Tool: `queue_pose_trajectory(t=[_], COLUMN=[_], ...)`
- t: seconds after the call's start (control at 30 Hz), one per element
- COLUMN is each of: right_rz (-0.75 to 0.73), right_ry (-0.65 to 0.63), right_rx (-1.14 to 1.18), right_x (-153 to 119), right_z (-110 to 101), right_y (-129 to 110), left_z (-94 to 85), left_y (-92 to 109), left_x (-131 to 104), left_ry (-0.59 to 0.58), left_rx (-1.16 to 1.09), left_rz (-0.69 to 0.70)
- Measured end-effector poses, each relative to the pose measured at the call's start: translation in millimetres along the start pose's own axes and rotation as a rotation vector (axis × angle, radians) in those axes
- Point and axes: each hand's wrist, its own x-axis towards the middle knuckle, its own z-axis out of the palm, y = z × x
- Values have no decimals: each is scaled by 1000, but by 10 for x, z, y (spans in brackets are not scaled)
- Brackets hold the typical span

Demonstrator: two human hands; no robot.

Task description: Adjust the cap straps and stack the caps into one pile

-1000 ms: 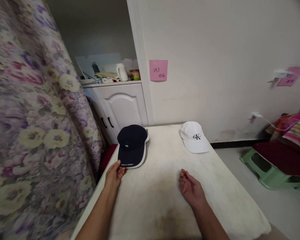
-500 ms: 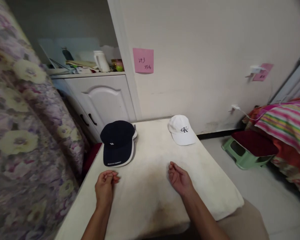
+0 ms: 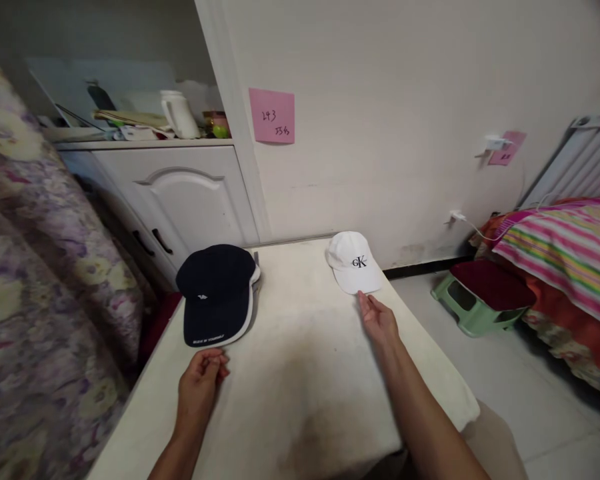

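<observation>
A dark navy cap (image 3: 215,293) lies on top of a light cap at the table's far left, brim toward me. At the far right of the table (image 3: 300,373) sits a white cap (image 3: 353,262) with a dark logo. My right hand (image 3: 377,320) is stretched out, fingers apart, its fingertips at the white cap's brim. My left hand (image 3: 200,383) rests on the table just below the navy cap's brim, fingers curled loosely and holding nothing.
A floral fabric (image 3: 35,267) hangs close on the left. A white cabinet (image 3: 175,193) with clutter stands behind the table, and a pink note (image 3: 272,115) is on the wall. To the right are a green stool (image 3: 480,300) and a striped bed (image 3: 565,253).
My right hand has reached forward from the table's middle to the white cap's brim. My left hand drew back from the navy cap's brim. The view has swung to the right.
</observation>
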Motion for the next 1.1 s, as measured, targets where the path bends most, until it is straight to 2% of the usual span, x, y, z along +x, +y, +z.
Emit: queue_pose_trajectory(t=[0.4, 0.6, 0.77, 1.1], right_rz=[25, 34, 44, 150], right_ry=[-83, -109, -136, -337], right_rx=[-38, -26, -26, -73], right_x=[398, 505, 410, -31], right_z=[197, 264, 269, 356], right_y=[22, 77, 112, 291], left_z=[35, 37, 38, 80], left_y=[-23, -35, -62, 4], left_x=[24, 52, 79, 27], left_ry=[-4, -10, -7, -27], left_rx=[124, 192, 173, 118], left_rz=[11, 18, 20, 29])
